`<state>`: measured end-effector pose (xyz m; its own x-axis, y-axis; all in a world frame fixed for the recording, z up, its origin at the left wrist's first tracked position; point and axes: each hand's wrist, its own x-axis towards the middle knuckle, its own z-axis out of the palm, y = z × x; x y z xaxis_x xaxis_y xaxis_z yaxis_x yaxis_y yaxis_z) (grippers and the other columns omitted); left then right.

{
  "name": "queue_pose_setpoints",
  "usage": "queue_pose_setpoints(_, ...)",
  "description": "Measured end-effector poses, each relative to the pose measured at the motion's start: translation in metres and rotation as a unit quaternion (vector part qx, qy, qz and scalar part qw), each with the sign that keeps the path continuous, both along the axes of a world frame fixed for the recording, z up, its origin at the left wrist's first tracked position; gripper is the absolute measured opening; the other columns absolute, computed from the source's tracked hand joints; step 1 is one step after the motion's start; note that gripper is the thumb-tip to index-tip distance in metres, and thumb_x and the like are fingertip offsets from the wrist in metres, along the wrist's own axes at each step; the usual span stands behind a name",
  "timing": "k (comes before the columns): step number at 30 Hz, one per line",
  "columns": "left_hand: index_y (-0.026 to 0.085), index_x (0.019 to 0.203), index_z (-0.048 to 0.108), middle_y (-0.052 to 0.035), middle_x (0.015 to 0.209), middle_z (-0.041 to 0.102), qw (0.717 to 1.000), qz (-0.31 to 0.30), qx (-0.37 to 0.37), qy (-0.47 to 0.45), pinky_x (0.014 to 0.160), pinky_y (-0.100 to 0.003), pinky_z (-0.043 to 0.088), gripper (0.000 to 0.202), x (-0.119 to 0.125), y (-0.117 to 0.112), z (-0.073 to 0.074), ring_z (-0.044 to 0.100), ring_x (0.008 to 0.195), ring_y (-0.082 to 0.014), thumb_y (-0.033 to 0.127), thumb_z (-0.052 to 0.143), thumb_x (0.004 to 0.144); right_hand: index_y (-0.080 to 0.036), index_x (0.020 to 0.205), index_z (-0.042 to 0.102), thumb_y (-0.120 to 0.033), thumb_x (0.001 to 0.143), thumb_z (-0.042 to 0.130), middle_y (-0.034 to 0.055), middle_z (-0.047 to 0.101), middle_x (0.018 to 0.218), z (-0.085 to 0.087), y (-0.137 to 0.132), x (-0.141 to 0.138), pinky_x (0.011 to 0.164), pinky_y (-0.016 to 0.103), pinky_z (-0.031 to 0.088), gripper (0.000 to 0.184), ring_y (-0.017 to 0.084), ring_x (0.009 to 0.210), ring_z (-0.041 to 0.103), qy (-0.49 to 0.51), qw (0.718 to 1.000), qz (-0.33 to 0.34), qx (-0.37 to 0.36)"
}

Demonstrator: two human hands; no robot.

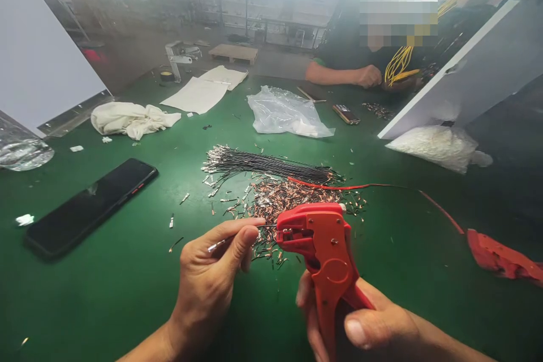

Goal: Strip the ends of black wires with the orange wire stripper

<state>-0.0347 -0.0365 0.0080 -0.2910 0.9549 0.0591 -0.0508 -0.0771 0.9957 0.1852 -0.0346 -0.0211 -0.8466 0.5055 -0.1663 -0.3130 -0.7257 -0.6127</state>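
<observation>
My left hand pinches a thin black wire between thumb and forefinger. A metal terminal shows at the wire's near end, by my fingers. The wire's other end enters the jaws of a red wire stripper. My right hand is wrapped round the stripper's handles. Just beyond the tool lies a heap of copper and black wire scraps. Behind that heap rests a bundle of black wires with terminals at its left end.
A black phone lies left. A white cloth, a clear plastic bag and a bag of white parts sit farther back. A red strip runs to a red object at right. Another person's hand is across the table.
</observation>
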Motion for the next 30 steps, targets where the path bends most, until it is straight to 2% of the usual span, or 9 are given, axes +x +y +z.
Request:
queue_pose_setpoints(5, 0.026, 0.083, 0.079, 0.0027, 0.051, 0.059, 0.999, -0.02, 0.034, 0.031, 0.041, -0.017, 0.038, 0.012, -0.001, -0.002, 0.005, 0.047, 0.044, -0.0069, 0.034, 0.071, 0.081, -0.01, 0.109, 0.06, -0.037, 0.077, 0.07, 0.0073, 0.066, 0.072, 0.0, 0.001, 0.002, 0.057, 0.021, 0.045, 0.044, 0.011, 0.057, 0.057, -0.025, 0.999, -0.005, 0.028)
queue_pose_setpoints(11, 0.028, 0.084, 0.079, 0.0038, 0.06, 0.066, 0.986, -0.026, 0.115, 0.122, 0.051, -0.02, 0.044, 0.012, -0.002, -0.004, 0.007, 0.048, 0.045, -0.0059, 0.02, 0.071, 0.081, -0.01, 0.096, 0.06, -0.041, 0.079, 0.07, 0.0023, 0.057, 0.06, -0.001, -0.001, -0.001, 0.052, 0.018, 0.043, 0.037, 0.009, 0.051, 0.05, -0.021, 0.999, -0.017, 0.024)
queue_pose_setpoints(16, 0.025, 0.078, 0.077, 0.0039, 0.058, 0.066, 0.987, -0.004, 0.095, 0.126, 0.047, -0.017, 0.043, 0.01, -0.003, -0.002, 0.007, 0.048, 0.043, -0.0052, 0.022, 0.069, 0.082, -0.011, 0.091, 0.058, -0.043, 0.077, 0.073, 0.0007, 0.054, 0.06, 0.003, -0.002, 0.0, 0.05, 0.017, 0.039, 0.038, 0.008, 0.051, 0.048, -0.053, 0.998, -0.025, 0.032)
queue_pose_setpoints(20, 0.025, 0.075, 0.076, 0.0042, 0.061, 0.067, 0.99, -0.007, 0.08, 0.113, 0.042, -0.015, 0.04, 0.009, -0.001, -0.002, 0.007, 0.049, 0.043, -0.0045, 0.023, 0.07, 0.081, -0.014, 0.087, 0.053, -0.051, 0.076, 0.072, -0.0013, 0.051, 0.06, 0.001, 0.001, 0.004, 0.048, 0.018, 0.036, 0.043, 0.007, 0.049, 0.046, -0.066, 0.993, 0.018, 0.093)
queue_pose_setpoints(23, 0.024, 0.073, 0.076, 0.0036, 0.061, 0.068, 0.991, -0.01, 0.076, 0.107, 0.042, -0.015, 0.04, 0.009, 0.0, -0.003, 0.008, 0.05, 0.044, -0.005, 0.022, 0.071, 0.079, -0.016, 0.084, 0.05, -0.056, 0.076, 0.07, -0.0026, 0.049, 0.058, -0.003, 0.002, 0.005, 0.047, 0.02, 0.036, 0.045, 0.008, 0.047, 0.044, -0.066, 0.991, 0.036, 0.11)
queue_pose_setpoints(27, 0.023, 0.071, 0.076, 0.0021, 0.063, 0.07, 0.99, -0.018, 0.078, 0.116, 0.041, -0.015, 0.041, 0.009, 0.0, -0.004, 0.009, 0.054, 0.046, -0.0066, 0.021, 0.071, 0.078, -0.016, 0.084, 0.052, -0.053, 0.078, 0.068, -0.0014, 0.05, 0.06, -0.003, 0.001, 0.005, 0.054, 0.024, 0.041, 0.041, 0.01, 0.051, 0.047, -0.07, 0.99, 0.02, 0.121)
queue_pose_setpoints(30, 0.023, 0.07, 0.076, 0.0017, 0.063, 0.071, 0.988, -0.024, 0.08, 0.13, 0.045, -0.015, 0.044, 0.01, 0.0, -0.004, 0.01, 0.058, 0.05, -0.0081, 0.021, 0.071, 0.078, -0.016, 0.081, 0.051, -0.053, 0.078, 0.067, -0.0021, 0.048, 0.059, -0.002, 0.001, 0.005, 0.052, 0.023, 0.039, 0.04, 0.009, 0.05, 0.045, -0.069, 0.988, 0.022, 0.133)
